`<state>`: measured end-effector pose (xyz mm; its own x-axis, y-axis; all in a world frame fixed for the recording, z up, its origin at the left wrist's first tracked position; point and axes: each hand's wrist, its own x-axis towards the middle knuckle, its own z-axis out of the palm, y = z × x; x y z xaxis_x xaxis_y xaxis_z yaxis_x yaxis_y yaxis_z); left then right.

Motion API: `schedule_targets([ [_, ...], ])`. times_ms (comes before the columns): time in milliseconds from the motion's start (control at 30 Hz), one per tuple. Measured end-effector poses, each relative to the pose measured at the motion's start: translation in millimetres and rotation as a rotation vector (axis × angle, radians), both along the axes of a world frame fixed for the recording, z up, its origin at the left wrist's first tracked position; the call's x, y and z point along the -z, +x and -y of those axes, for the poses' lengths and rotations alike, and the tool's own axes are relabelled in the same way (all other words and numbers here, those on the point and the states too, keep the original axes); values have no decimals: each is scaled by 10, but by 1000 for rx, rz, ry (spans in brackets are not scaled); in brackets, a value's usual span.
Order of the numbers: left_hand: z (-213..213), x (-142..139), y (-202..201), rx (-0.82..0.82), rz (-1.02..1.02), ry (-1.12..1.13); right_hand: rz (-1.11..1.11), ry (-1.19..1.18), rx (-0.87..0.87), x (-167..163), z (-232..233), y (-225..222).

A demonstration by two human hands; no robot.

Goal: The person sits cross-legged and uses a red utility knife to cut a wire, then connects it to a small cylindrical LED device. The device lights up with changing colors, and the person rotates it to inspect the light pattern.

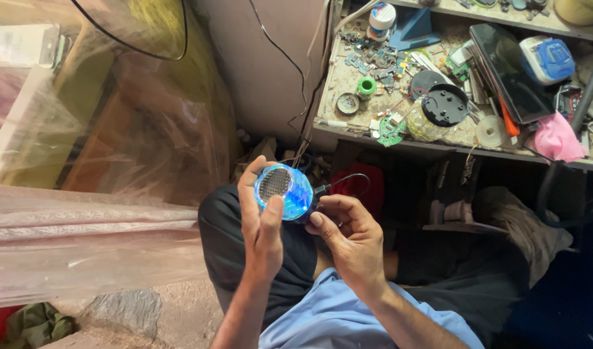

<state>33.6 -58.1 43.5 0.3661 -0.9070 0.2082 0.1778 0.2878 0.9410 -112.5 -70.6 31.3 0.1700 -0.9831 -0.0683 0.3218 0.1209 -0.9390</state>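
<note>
Above the lap, a small round speaker, glowing blue with a mesh grille, is gripped by the left hand, thumb and fingers wrapped closely round its rim. At its side, a black cable plug is apparently pinched between thumb and fingertips of the right hand. A cluttered workbench lies beyond.

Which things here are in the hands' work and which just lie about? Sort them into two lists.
In hand:
- left hand holding the round glowing blue speaker
- right hand at the black cable plugged into its side

Lying about on the workbench:
- green tape roll
- green circuit board
- clear dome with black lid
- dark tablet
- pink cloth
</note>
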Motion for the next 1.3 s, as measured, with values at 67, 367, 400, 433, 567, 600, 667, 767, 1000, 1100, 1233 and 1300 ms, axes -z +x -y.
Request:
schedule_targets([
  [67,-21,-51,41,72,-31,-10,43,44,-2,-1,36,-16],
  [367,60,-72,164,169,-44,-68,280,194,-120,87,185,-103],
  [400,84,-58,156,197,-108,-76,287,204,-115,102,196,-101],
  [433,107,-51,155,228,-172,-86,293,213,-107,112,213,-101],
  [567,117,-61,190,230,-76,-34,304,202,-95,133,259,-112],
  [600,114,-72,200,240,-63,-37,305,199,-95,135,271,-114],
  [667,114,-92,206,264,-70,-44,307,195,-95,142,289,-111],
  [767,124,-122,214,292,-89,-51,314,190,-103,154,306,-102],
  [1000,117,-150,236,262,2,-48,316,189,-110,148,315,-103],
  [1100,118,-166,247,270,-19,-62,306,189,-119,130,313,-100],
  [1233,80,-213,297,175,197,-48,310,185,-130,110,307,-89],
  [1300,69,-235,302,168,191,-31,309,182,-134,105,308,-87],
])
